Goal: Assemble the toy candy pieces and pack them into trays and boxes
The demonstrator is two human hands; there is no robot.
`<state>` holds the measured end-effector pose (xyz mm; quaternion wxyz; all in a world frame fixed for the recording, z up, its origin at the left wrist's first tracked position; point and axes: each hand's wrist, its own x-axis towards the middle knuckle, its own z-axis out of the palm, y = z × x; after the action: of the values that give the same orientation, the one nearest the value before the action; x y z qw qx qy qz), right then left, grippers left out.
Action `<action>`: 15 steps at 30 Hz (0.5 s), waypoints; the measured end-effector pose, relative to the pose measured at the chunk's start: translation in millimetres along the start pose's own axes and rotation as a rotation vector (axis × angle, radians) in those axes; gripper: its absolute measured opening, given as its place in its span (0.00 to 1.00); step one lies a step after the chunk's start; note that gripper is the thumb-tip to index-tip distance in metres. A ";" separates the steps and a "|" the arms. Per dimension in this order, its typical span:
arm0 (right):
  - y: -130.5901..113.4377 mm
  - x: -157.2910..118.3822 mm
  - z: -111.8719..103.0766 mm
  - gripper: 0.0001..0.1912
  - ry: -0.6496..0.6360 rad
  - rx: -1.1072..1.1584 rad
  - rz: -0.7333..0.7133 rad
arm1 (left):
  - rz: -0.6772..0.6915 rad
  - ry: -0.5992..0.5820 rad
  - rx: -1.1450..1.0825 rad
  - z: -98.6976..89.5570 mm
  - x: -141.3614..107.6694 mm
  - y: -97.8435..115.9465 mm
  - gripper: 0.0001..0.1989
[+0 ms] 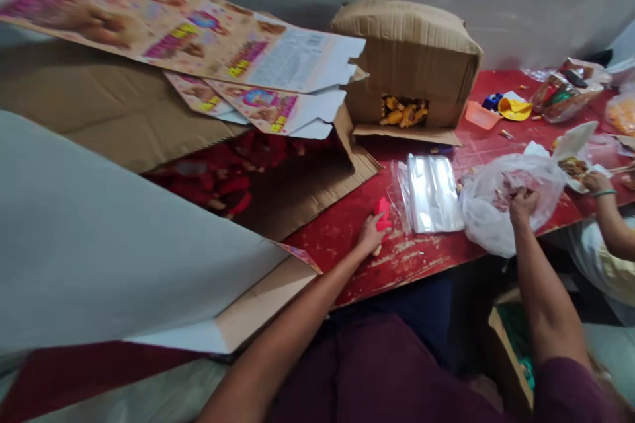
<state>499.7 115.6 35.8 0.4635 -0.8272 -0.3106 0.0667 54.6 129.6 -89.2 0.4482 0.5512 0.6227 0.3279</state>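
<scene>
My left hand [371,234] is low over the red table, its fingers closed around a bright red plastic piece [382,209]. A small beige tip sticks out below that hand. My right hand [524,203] reaches into the mouth of a thin white plastic bag [489,215] with small pinkish things inside. Its fingers are bent together, and what they hold is too small to make out. Between my hands lies a stack of clear plastic sleeves [432,193].
An open carton [317,201] of red pieces stands left, under printed cardboard sheets [163,26]. Behind is a carton [411,79] showing orange pieces through a cut-out. At right, a co-worker's hand [599,182] is by a food container [575,155]. Another box [508,344] stands below the table [342,231].
</scene>
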 end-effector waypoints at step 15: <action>-118.8 -245.1 -14.3 0.23 -1.079 0.700 0.356 | -0.198 -0.297 -0.795 -74.3 -125.3 39.8 0.34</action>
<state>256.2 9.0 96.3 0.4659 -0.5173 -0.3176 0.6437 0.7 20.2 -0.2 0.7396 0.3144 0.4267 0.4149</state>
